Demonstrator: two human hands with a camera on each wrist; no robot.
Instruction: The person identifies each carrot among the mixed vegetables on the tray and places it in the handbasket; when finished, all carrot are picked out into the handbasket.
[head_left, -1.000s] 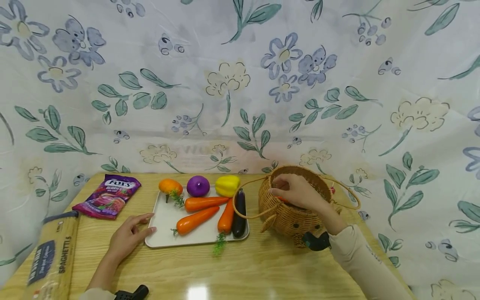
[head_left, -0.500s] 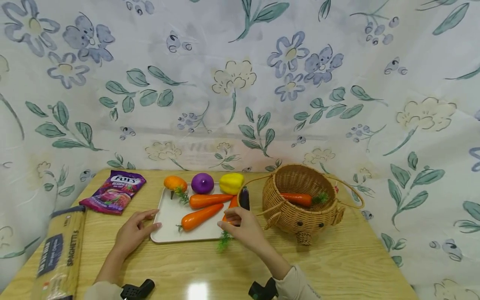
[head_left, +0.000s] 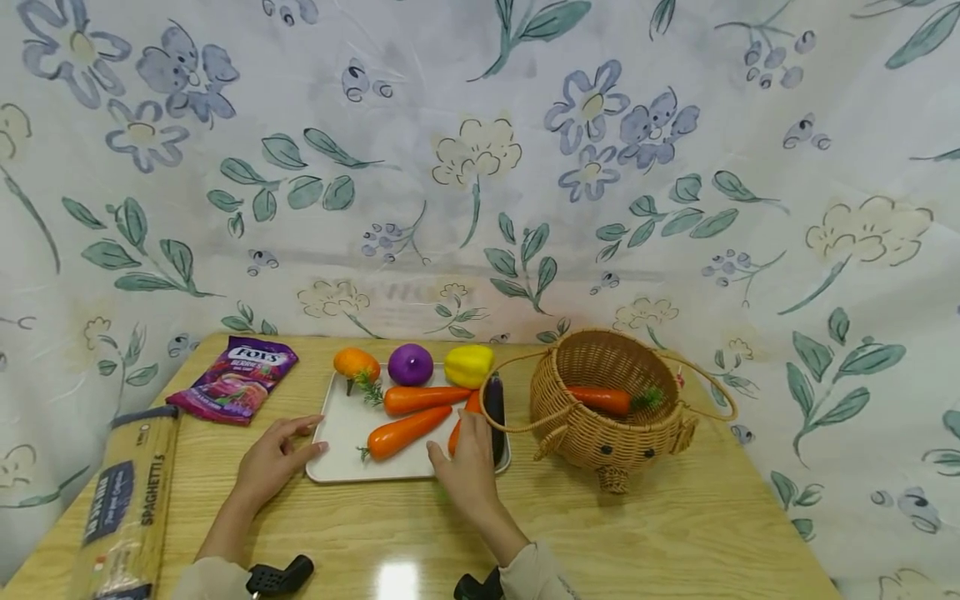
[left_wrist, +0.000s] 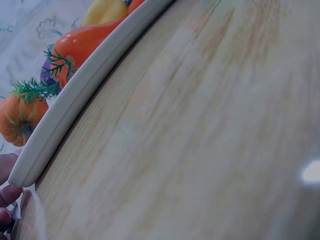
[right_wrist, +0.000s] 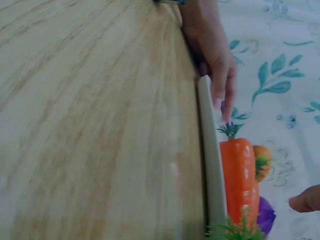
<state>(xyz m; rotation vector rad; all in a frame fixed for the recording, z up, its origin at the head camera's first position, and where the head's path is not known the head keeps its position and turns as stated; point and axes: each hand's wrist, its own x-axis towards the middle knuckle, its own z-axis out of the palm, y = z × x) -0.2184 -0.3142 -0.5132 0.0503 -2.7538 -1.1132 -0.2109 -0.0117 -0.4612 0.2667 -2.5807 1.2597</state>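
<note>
In the head view a white tray (head_left: 341, 450) bears toy vegetables: two carrots, one of them this front carrot (head_left: 405, 435), a pumpkin (head_left: 356, 364), a purple onion (head_left: 410, 365), a yellow pepper (head_left: 468, 366) and a dark eggplant (head_left: 495, 412). My left hand (head_left: 273, 462) rests at the tray's left edge, fingertips and thumb at the rim. Over the tray's right part, my right hand (head_left: 468, 467) reaches with fingers extended and thumb apart, covering much of a third carrot (head_left: 472, 402). In the right wrist view its thumb (right_wrist: 306, 200) shows beside the vegetables.
A wicker basket (head_left: 592, 442) with an animal face and looped handles stands right of the tray, holding a carrot (head_left: 603, 400). One handle overlaps the eggplant in view. At left lie a purple candy bag (head_left: 240, 379) and a spaghetti pack (head_left: 127, 508).
My right hand has come from the basket's mouth, where a carrot now shows inside, left to the carrot at the tray's right side. My left hand stays by the tray; the head view shifts slightly.
</note>
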